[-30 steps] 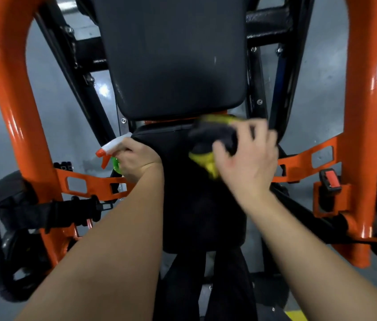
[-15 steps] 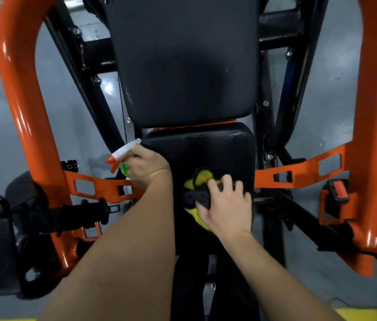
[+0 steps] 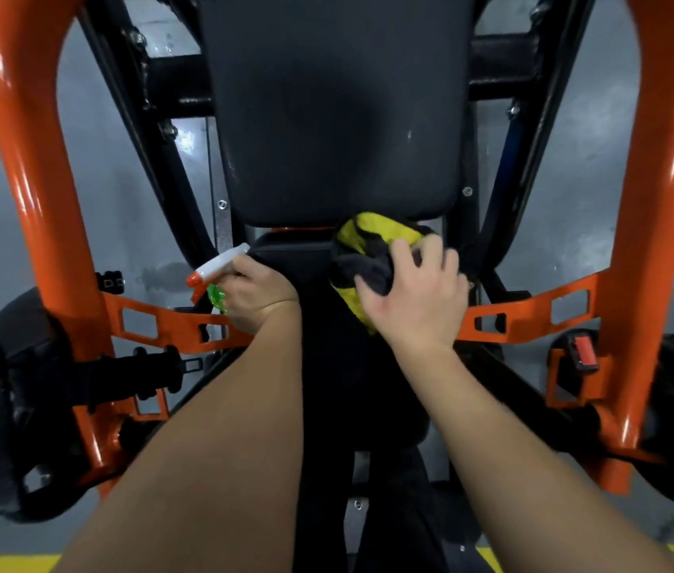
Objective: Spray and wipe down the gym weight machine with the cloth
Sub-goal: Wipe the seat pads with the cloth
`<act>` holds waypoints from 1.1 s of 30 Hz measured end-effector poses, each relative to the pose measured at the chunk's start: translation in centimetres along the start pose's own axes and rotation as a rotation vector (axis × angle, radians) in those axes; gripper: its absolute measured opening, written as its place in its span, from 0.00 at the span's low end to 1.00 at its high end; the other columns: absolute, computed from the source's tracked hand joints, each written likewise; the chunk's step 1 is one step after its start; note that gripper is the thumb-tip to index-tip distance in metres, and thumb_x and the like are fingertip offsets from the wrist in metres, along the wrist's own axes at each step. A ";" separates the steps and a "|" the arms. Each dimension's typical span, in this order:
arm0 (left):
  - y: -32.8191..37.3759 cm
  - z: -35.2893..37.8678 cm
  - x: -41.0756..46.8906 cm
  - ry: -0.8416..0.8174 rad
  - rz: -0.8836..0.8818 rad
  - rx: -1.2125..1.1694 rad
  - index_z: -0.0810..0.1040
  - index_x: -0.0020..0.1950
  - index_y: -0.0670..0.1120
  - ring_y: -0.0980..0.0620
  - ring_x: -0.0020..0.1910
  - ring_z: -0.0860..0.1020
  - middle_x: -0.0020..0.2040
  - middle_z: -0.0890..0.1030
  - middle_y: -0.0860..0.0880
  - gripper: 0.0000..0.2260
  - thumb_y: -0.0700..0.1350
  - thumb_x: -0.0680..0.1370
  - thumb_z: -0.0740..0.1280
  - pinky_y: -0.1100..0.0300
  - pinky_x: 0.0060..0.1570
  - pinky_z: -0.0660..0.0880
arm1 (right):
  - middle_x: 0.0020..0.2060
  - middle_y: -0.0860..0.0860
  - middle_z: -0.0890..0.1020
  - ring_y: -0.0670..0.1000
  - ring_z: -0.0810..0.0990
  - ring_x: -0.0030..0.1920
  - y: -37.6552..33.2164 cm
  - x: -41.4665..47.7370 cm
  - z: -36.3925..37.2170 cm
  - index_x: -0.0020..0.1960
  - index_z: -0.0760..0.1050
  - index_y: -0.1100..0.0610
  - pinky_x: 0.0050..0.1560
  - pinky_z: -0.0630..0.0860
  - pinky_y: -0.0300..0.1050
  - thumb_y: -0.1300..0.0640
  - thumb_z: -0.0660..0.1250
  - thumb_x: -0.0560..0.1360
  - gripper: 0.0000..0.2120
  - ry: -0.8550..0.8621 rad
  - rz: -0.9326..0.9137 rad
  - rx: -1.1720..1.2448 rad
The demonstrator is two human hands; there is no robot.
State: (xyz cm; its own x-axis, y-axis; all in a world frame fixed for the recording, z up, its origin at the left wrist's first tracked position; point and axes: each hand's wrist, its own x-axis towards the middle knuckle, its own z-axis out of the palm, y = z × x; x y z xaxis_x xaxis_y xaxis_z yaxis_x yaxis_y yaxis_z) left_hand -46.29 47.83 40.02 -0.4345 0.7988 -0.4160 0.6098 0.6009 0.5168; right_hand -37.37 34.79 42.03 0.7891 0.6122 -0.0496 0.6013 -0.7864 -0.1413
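Observation:
The gym machine has a black back pad above a black seat pad, framed by orange tubes. My right hand grips a bunched yellow and black cloth and presses it on the far right part of the seat pad, just under the back pad. My left hand holds a spray bottle with a white head, orange nozzle and green body at the seat's left edge. The bottle's body is mostly hidden by the hand.
Orange brackets run out from the seat on both sides. A black grip handle lies low on the left, and a red latch sits on the right. Grey floor shows behind, with a yellow line at the bottom.
My right hand has moved the cloth from the middle of the seat pad up and to the right, to its far edge. The left hand has kept the spray bottle in place.

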 end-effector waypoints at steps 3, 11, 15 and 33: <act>-0.2 -0.1 0.3 -0.011 -0.002 0.014 0.72 0.70 0.42 0.37 0.64 0.76 0.64 0.79 0.38 0.23 0.54 0.85 0.50 0.47 0.64 0.69 | 0.46 0.56 0.74 0.61 0.74 0.44 0.7 -4.3 1.6 0.47 0.73 0.54 0.36 0.73 0.53 0.37 0.69 0.69 0.21 -0.027 0.034 0.035; -0.5 0.2 0.5 -0.026 0.019 0.024 0.71 0.71 0.42 0.38 0.64 0.75 0.65 0.78 0.39 0.24 0.55 0.84 0.48 0.49 0.63 0.68 | 0.46 0.54 0.73 0.60 0.76 0.46 2.5 -6.5 0.1 0.49 0.74 0.54 0.37 0.75 0.52 0.39 0.67 0.68 0.20 -0.186 -0.059 0.178; -0.6 0.2 0.6 -0.036 0.039 0.028 0.70 0.72 0.42 0.37 0.63 0.76 0.64 0.79 0.39 0.23 0.53 0.85 0.48 0.50 0.59 0.68 | 0.50 0.54 0.74 0.59 0.75 0.51 1.5 0.7 -3.3 0.52 0.74 0.55 0.40 0.71 0.51 0.40 0.67 0.71 0.20 0.001 0.088 0.268; -1.0 -0.2 0.2 -0.069 0.088 0.035 0.68 0.76 0.41 0.38 0.67 0.74 0.69 0.76 0.38 0.26 0.55 0.85 0.48 0.53 0.60 0.66 | 0.52 0.53 0.73 0.58 0.75 0.53 0.8 -0.5 -0.6 0.54 0.75 0.51 0.40 0.74 0.52 0.35 0.70 0.70 0.23 -0.149 0.095 0.092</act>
State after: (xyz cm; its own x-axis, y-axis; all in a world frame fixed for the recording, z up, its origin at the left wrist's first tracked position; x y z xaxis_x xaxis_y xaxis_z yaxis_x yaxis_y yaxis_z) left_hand -47.10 47.41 39.55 -0.3326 0.8437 -0.4213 0.6671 0.5263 0.5273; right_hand -37.21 33.87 42.51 0.8103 0.5466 -0.2116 0.5059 -0.8345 -0.2182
